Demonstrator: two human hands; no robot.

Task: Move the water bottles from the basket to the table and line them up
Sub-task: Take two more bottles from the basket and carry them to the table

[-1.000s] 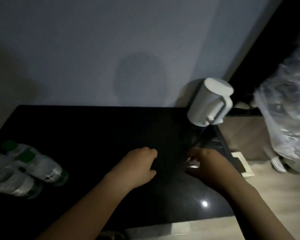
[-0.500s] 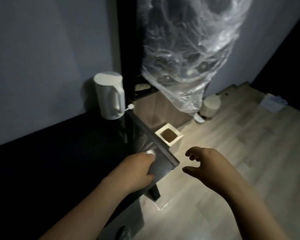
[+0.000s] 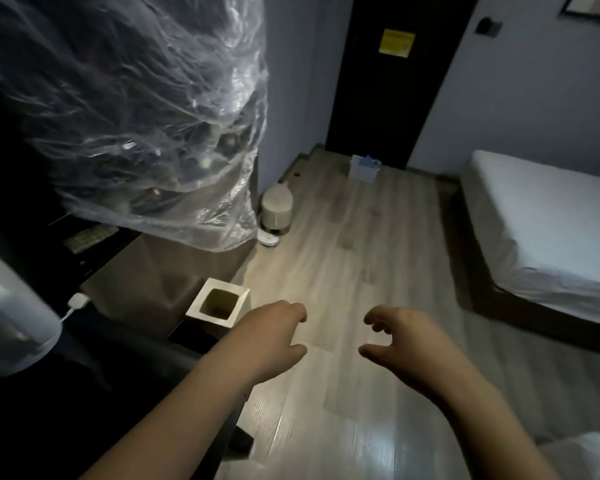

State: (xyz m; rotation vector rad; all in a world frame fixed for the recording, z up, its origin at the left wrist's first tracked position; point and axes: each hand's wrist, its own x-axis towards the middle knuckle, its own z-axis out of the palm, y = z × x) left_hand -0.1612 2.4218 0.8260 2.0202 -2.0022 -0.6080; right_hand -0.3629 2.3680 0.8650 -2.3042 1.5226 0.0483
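**Hands empty, no bottles in view**

We note the left hand (image 3: 271,337) and right hand (image 3: 406,337) over the floor (image 3: 343,254), fingers loosely curled, holding nothing. No water bottles are visible. A pale container (image 3: 363,168) by the door (image 3: 378,98) may be the basket; too small to tell. The table (image 3: 49,410) lies at our left.

Risks: the dim light could spoil a grasp, and the cord (image 3: 70,308) beside the kettle (image 3: 11,313) could snag.

Yellow sticker (image 3: 396,42) on the door: unreadable.
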